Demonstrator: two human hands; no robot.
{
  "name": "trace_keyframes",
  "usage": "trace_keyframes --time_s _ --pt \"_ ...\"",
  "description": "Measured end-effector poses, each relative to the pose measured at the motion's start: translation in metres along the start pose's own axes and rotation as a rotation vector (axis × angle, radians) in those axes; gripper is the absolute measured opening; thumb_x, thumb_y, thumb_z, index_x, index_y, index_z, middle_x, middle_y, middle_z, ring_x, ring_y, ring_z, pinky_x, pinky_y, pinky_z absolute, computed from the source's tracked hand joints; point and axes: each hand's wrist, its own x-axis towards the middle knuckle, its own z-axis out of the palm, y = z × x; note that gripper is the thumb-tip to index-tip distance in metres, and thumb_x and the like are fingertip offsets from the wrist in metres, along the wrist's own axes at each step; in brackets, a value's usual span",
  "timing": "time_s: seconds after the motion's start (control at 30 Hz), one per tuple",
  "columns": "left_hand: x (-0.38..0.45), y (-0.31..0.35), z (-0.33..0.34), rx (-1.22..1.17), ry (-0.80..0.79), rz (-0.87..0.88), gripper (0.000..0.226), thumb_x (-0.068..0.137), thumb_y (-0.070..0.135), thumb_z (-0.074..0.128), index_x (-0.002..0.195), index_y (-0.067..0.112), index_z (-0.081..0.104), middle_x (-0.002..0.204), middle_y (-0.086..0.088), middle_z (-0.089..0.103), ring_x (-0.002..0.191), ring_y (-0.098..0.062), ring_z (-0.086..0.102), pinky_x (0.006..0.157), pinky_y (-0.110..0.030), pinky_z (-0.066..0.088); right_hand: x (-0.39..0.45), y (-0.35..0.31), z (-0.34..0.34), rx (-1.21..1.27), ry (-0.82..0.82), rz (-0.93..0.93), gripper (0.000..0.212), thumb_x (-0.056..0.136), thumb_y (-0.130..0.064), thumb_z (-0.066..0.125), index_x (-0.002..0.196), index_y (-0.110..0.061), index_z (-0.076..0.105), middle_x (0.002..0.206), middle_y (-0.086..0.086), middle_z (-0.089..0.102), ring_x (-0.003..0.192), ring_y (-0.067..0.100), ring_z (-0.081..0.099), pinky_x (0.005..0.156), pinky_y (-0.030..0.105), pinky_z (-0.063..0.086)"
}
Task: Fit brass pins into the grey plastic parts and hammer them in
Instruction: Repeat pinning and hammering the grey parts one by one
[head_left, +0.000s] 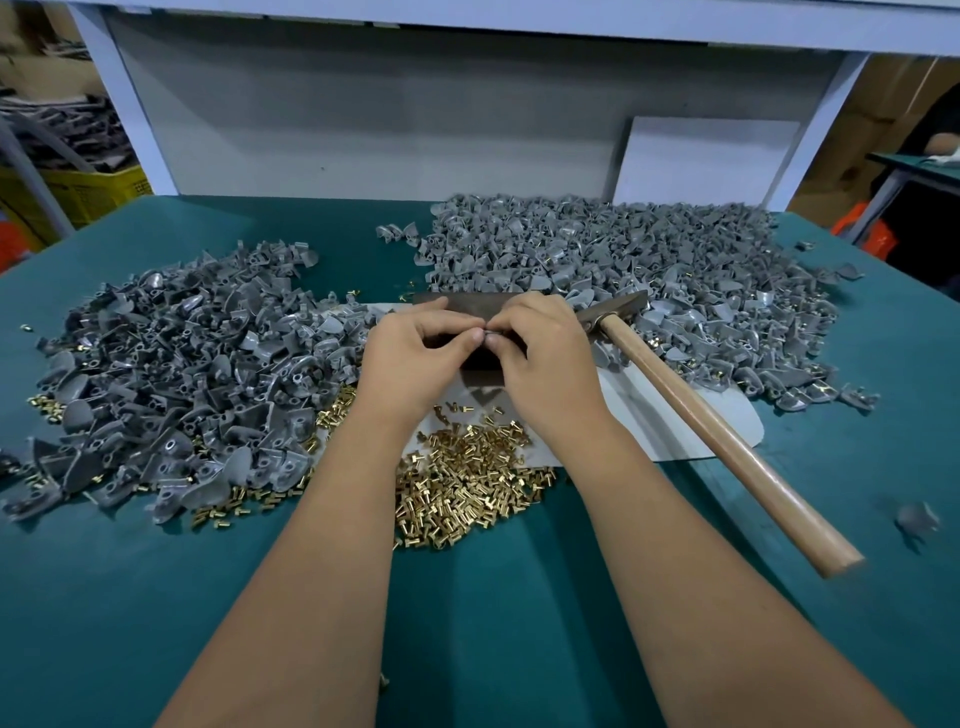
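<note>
Both hands meet over the dark metal block (470, 312), left hand (415, 353) and right hand (545, 353) pinching one small grey plastic part (487, 335) between fingertips. It looks light, stiff and fiddly; best held by its edges. The hammer (701, 410) lies beside the right hand on the worktop (519, 597).

Grey plastic parts (176, 364), brass pins (467, 478) (golden), teal table (493, 623).

Both hands met over a dark metal block (470, 306); left hand (415, 353) and right hand (540, 353) pinched a small grey part (487, 336) between fingertips; hammer (727, 431) lay just right, untouched; brass pins (467, 478) heaped below wrists; grey part piles left (171, 374) and right (649, 270) on green table (493, 597).
</note>
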Motion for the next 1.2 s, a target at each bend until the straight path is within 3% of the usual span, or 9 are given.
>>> trace_keyframes --time_s 0.17,0.37,0.53,0.8,0.97,1.1,1.2 --pt "0.0012 -0.0015 0.0011 0.022 0.02 -0.014 0.014 0.085 0.014 0.075 0.096 0.022 0.079 0.103 0.007 0.074 0.125 -0.003 0.052 0.11 -0.037 0.04 0.0007 0.0005 0.0029 -0.007 0.002 0.002 0.005 0.084 -0.006 0.068 0.081 -0.003 0.069 0.083 0.005 0.064 0.087 0.021 0.052 0.076 0.025 0.036" --pt "0.0016 -0.0027 0.0017 0.03 0.04 -0.01 0.012 0.082 0.017 0.077 0.092 0.024 0.079 0.093 0.014 0.073 0.123 -0.003 0.053 0.109 -0.039 0.042 0.0013 0.0009 0.0043 0.02 0.007 0.038 0.004 0.082 -0.006 0.068 0.078 -0.006 0.067 0.082 0.001 0.062 0.085 0.018 0.049 0.074 0.026 0.034" --pt "0.0027 -0.0027 0.003 0.05 0.059 0.0 0.015 0.084 0.02 0.077 0.083 0.035 0.077 0.087 0.02 0.072 0.119 0.001 0.055 0.106 -0.038 0.044 0.0022 0.0038 0.0054 -0.049 0.007 0.118 0.011 0.087 -0.021 0.065 0.079 -0.028 0.064 0.08 -0.022 0.052 0.089 0.003 0.031 0.078 0.027 0.017" --pt "0.0025 -0.0036 0.0029 0.09 0.073 0.012 0.013 0.082 0.025 0.078 0.083 0.038 0.077 0.098 0.012 0.075 0.123 0.0 0.053 0.107 -0.041 0.043 -0.0005 0.0044 0.0056 -0.084 0.026 0.123 0.018 0.087 -0.025 0.065 0.075 -0.036 0.056 0.077 -0.028 0.049 0.087 -0.003 0.027 0.074 0.027 0.012" --pt "-0.0012 0.0013 0.003 0.142 0.066 0.038 0.033 0.085 0.026 0.075 0.084 0.058 0.065 0.084 0.032 0.066 0.125 -0.003 0.053 0.115 -0.051 0.03 -0.0025 0.003 0.0068 -0.113 0.03 0.11 0.019 0.087 -0.023 0.064 0.075 -0.033 0.054 0.077 -0.025 0.05 0.086 -0.001 0.027 0.075 0.028 0.012" --pt "-0.0036 0.0055 0.005 0.226 0.117 0.049 0.04 0.085 0.032 0.073 0.085 0.068 0.055 0.065 0.051 0.052 0.116 0.002 0.055 0.113 -0.05 0.031 -0.003 0.0031 0.0063 -0.147 0.013 0.099 0.009 0.09 -0.024 0.061 0.085 -0.032 0.061 0.089 -0.021 0.055 0.092 0.001 0.03 0.078 0.028 0.013" --pt "-0.0014 0.0053 0.0062 0.179 0.11 0.054 0.036 0.086 0.031 0.073 0.085 0.064 0.059 0.07 0.044 0.059 0.113 -0.003 0.059 0.11 -0.049 0.035 -0.0043 0.003 0.004 -0.195 -0.018 0.054 0.006 0.088 -0.025 0.062 0.094 -0.027 0.062 0.099 -0.015 0.059 0.102 0.012 0.04 0.084 0.03 0.02"
